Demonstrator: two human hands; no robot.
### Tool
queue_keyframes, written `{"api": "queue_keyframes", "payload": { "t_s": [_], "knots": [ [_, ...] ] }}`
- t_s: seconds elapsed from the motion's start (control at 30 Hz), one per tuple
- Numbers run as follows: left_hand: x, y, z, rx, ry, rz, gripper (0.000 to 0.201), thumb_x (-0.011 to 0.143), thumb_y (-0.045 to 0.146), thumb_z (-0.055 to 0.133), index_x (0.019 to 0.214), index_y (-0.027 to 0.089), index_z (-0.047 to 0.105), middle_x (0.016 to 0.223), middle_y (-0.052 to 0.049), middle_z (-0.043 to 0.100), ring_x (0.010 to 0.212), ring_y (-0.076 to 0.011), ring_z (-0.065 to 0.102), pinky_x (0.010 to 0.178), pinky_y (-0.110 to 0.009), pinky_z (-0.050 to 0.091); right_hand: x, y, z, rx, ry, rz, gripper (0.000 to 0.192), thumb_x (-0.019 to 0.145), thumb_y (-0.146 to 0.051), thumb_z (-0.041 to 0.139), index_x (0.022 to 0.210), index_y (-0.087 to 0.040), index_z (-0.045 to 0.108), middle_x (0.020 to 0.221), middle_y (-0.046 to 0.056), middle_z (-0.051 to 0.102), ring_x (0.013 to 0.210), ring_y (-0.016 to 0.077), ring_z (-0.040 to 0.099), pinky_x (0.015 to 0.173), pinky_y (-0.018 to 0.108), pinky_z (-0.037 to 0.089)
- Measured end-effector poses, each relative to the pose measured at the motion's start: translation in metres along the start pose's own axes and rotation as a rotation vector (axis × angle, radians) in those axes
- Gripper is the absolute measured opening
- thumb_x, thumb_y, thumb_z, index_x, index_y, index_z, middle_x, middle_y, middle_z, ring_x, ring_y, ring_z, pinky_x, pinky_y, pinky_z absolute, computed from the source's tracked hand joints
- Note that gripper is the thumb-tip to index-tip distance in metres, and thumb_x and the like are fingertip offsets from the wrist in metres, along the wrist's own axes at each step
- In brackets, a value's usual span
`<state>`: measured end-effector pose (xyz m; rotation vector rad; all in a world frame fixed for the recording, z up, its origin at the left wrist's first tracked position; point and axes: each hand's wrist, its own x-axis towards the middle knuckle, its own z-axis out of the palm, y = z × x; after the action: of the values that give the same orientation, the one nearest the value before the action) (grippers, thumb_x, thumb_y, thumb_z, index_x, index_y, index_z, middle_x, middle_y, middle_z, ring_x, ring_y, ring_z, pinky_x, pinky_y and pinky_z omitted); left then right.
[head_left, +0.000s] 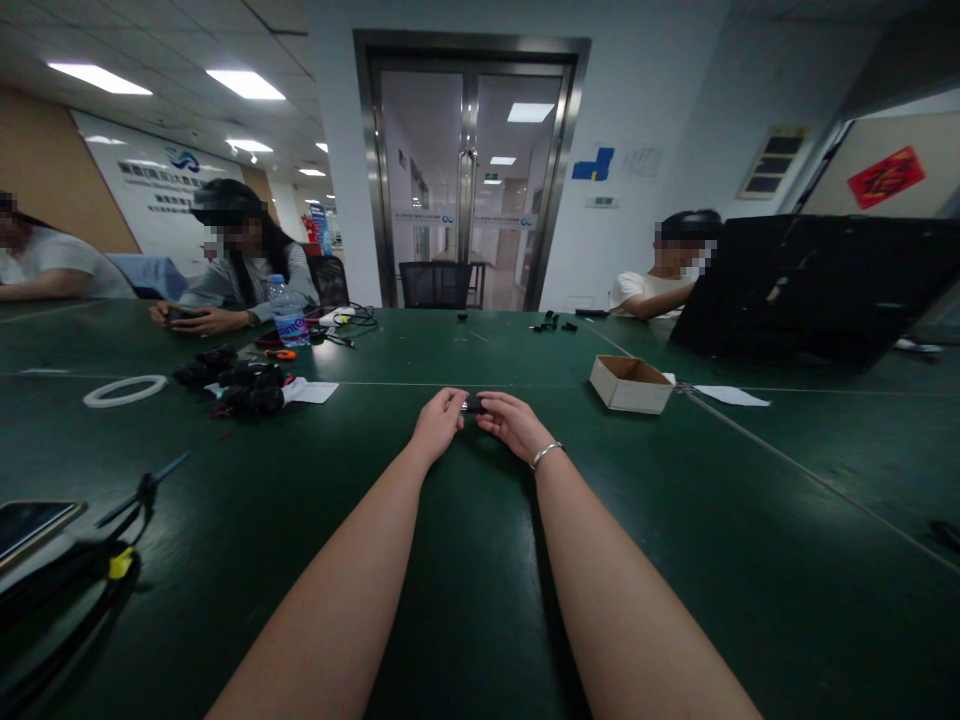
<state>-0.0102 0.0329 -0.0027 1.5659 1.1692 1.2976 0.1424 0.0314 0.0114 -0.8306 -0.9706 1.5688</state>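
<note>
1. Green bench (pixel 480 600) fills the lower frame; glass doors at upper centre, other people seated along the far edge.
2. Left hand (pixel 437 420) and right hand (pixel 512 420) meet at frame centre, both closed on a small black part (pixel 472 405), pinched between the fingertips just above the bench. Most of the part is hidden, so I cannot tell its shape.
3. Risk: the pinch is fingertip-only. A slip would likely drop the part onto the dark bench, where black on green is hard to spot.
4. Risk: an open cardboard box (pixel 631 383) sits near the right hand. An outward sweep of the wrist could knock it.
5. Risk: a pile of black parts (pixel 236 385) lies at left of centre, well apart. A dropped piece rolling that way could get mixed in.
6. Dim light may hide any misalignment.
</note>
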Motion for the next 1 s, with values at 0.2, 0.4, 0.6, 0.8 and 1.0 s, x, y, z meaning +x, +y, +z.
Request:
{"api": "queue_keyframes", "payload": {
  "t_s": [0.2, 0.4, 0.6, 0.8, 1.0],
  "knots": [
    [-0.001, 0.005, 0.001, -0.062, 0.006, 0.012, 0.031, 0.085, 0.042, 0.047, 0.096, 0.014, 0.057, 0.056, 0.003, 0.050, 0.046, -0.0083, 0.043, 0.048, -0.019, 0.035, 0.001, 0.001, 0.000, -0.020, -0.001, 0.006, 0.008, 0.077, -0.009, 0.068, 0.082, -0.012, 0.063, 0.070, 0.005, 0.065, 0.059, 0.0137, 0.064, 0.056, 0.022, 0.055],
    [-0.004, 0.001, 0.000, 0.050, 0.009, 0.094, 0.026, 0.087, 0.035, 0.045, 0.103, 0.019, 0.056, 0.062, 0.002, 0.051, 0.054, -0.0103, 0.048, 0.052, -0.020, 0.035, 0.002, 0.004, 0.000, -0.083, -0.011, -0.008, 0.017, 0.078, -0.021, 0.071, 0.074, -0.011, 0.059, 0.060, 0.006, 0.063, 0.050, 0.0117, 0.059, 0.047, 0.018, 0.050],
    [-0.014, 0.015, -0.003, 0.348, 0.018, 0.188, 0.022, 0.086, 0.028, 0.047, 0.104, 0.024, 0.059, 0.077, -0.002, 0.061, 0.071, -0.0163, 0.056, 0.065, -0.026, 0.039, 0.005, 0.012, 0.003, -0.337, 0.091, -0.111, 0.034, 0.081, -0.040, 0.066, 0.063, -0.015, 0.053, 0.048, 0.001, 0.055, 0.040, 0.0106, 0.052, 0.037, 0.018, 0.040],
    [-0.021, 0.036, -0.014, 0.381, -0.078, 0.176, 0.018, 0.081, 0.034, 0.053, 0.088, 0.022, 0.065, 0.076, -0.004, 0.062, 0.067, -0.0169, 0.054, 0.060, -0.025, 0.038, -0.002, 0.014, 0.017, -0.906, 0.257, -0.228, 0.041, 0.092, -0.029, 0.044, 0.054, -0.018, 0.051, 0.045, -0.001, 0.049, 0.044, 0.0112, 0.045, 0.046, 0.022, 0.033],
    [-0.060, 0.060, -0.025, 0.360, -0.131, 0.137, 0.022, 0.075, 0.038, 0.060, 0.084, 0.019, 0.065, 0.065, 0.000, 0.056, 0.059, -0.0142, 0.049, 0.054, -0.023, 0.036, -0.045, 0.018, 0.034, -1.124, -0.053, -0.213, 0.038, 0.092, -0.023, 0.038, 0.061, -0.017, 0.058, 0.052, 0.001, 0.053, 0.051, 0.0131, 0.046, 0.053, 0.024, 0.031]
  ]
}}
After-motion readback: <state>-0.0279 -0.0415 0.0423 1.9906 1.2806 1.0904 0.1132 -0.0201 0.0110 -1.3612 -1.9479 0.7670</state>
